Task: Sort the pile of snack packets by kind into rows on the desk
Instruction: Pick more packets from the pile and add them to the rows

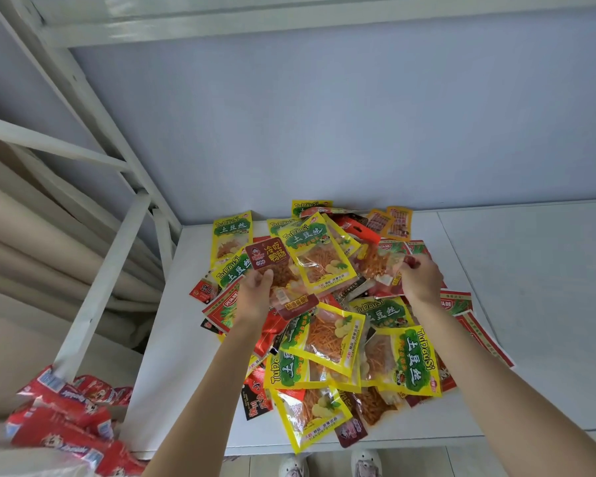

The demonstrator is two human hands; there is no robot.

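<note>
A heap of snack packets [327,315] was found on the white desk [530,304], spread over the middle of its top and unsorted, with no rows laid out. Yellow-and-green packets [415,359] marked "TuDouSi" were seen throughout the heap, mixed with red packets [226,306] and, at the far edge, two orange ones [393,220]. A dark red packet [269,254] with yellow characters was held up above the left part of the heap by the left hand [255,287], its fingers curled round the lower edge of that packet. The right hand [420,275] was seen over the right part of the heap, its fingers bent and pinching the edge of a clear packet [382,261] with orange contents and red print. Both forearms were extended from the near edge of the desk over the heap. A white metal frame [117,256] was noted to the left of the desk, against a pale wall. Red bags [66,418] were noted at the lower left, off the desk. Two slippers [331,463] were seen on the floor below the near edge.
</note>
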